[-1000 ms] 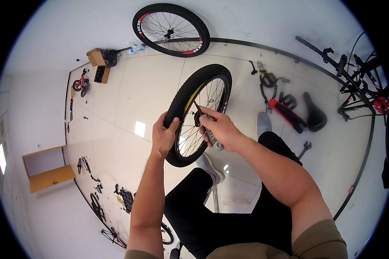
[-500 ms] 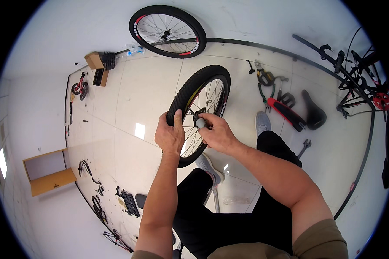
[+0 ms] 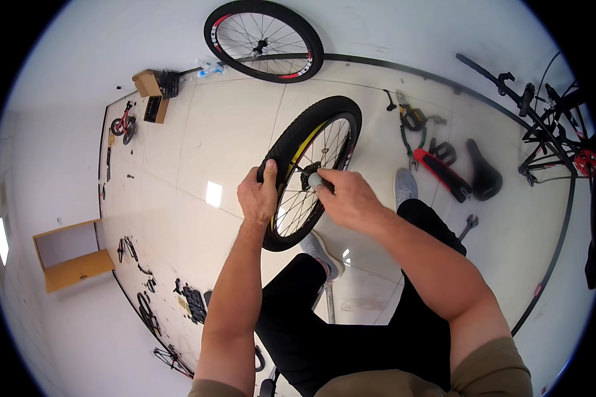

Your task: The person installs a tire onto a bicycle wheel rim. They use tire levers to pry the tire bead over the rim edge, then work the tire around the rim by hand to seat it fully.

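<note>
A bicycle wheel (image 3: 342,108) with a black knobbly tyre and a yellow band inside its rim stands tilted between my arms. My left hand (image 3: 257,198) is closed round the tyre's near left side, thumb on top. At the hub, my right hand (image 3: 351,200) pinches a short grey cylindrical piece (image 3: 316,180) against the dark sprocket cassette (image 3: 307,171). The fingers partly cover this piece, so its exact kind does not show.
Against the far wall leans a second wheel (image 3: 316,40). On the right floor lie pliers (image 3: 405,135), a hammer (image 3: 435,121), a red-black fender-like part (image 3: 440,173), a saddle (image 3: 483,173) and a wrench (image 3: 469,227). A bike frame (image 3: 555,126) stands far right; an open carton (image 3: 147,84) sits back left.
The wheel has turned and shows more of the yellow band and the cassette. My right hand has shifted slightly right and still holds the grey piece; my left hand keeps its grip.
</note>
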The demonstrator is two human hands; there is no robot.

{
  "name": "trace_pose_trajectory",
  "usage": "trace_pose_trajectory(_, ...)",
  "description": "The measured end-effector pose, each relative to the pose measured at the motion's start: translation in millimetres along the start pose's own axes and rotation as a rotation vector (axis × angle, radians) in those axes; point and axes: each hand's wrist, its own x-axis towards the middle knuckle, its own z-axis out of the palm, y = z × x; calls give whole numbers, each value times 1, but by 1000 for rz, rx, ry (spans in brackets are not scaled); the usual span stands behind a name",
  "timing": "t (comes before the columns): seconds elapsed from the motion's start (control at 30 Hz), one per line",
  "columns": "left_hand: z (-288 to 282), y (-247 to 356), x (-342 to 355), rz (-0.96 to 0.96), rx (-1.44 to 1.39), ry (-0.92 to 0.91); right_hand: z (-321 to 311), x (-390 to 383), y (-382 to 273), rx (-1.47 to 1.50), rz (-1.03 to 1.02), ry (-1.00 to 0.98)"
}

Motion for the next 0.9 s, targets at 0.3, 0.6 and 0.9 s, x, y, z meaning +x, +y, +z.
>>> trace_pose_trajectory(0.3, 12, -13, 8, -26, -197, -107, -32, 29, -25, -270, 22, -270)
trace_pose_trajectory(0.6, 7, -24, -2, -26, -225, -100, -16, 14, -28, -118, 56, -236)
trace_pose_trajectory(0.9, 9, -25, 0, -13, -201, -91, -14, 6, -26, -93, 144, -219)
